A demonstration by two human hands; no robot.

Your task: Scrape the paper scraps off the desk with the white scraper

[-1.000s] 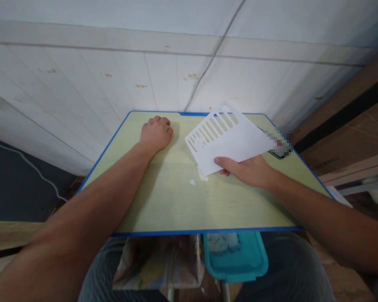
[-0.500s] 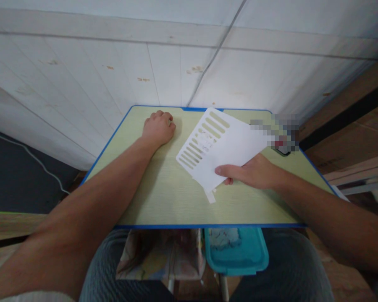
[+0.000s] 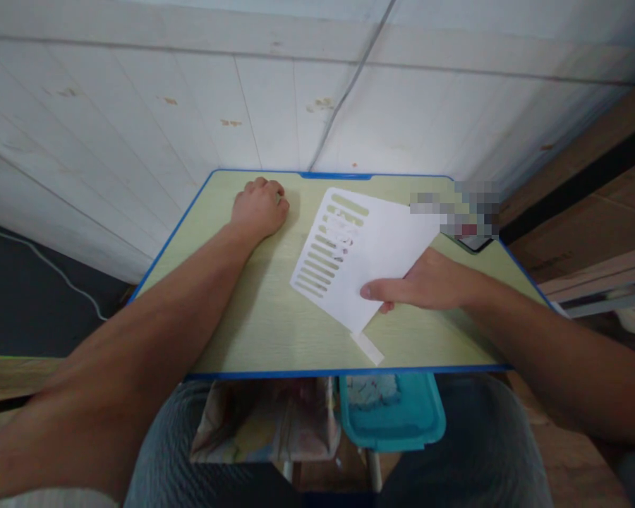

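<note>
My right hand [image 3: 420,282] grips a white slotted sheet [image 3: 386,247] by its lower right edge, thumb on top and fingers underneath. A row of long rounded slots runs down its left side. Through the middle slots shows something pale with dark marks, too unclear to name. A narrow white strip [image 3: 369,348] sticks out below the sheet's lower corner. On the left of the table my left hand [image 3: 259,208] rests with its fingers curled in; whatever may be under them is hidden.
The small table [image 3: 264,317] has a pale top and blue rim, against a white panelled wall. A partly blurred phone-like object [image 3: 473,240] lies at its right. Below the front edge are a turquoise tub [image 3: 418,416] and a patterned fabric bag [image 3: 264,437]. Cardboard boxes [image 3: 608,212] stand right.
The slotted sheet has turned a little and come down towards me in my right hand. The strip below it has swung to the right. My left hand stays in place on the table.
</note>
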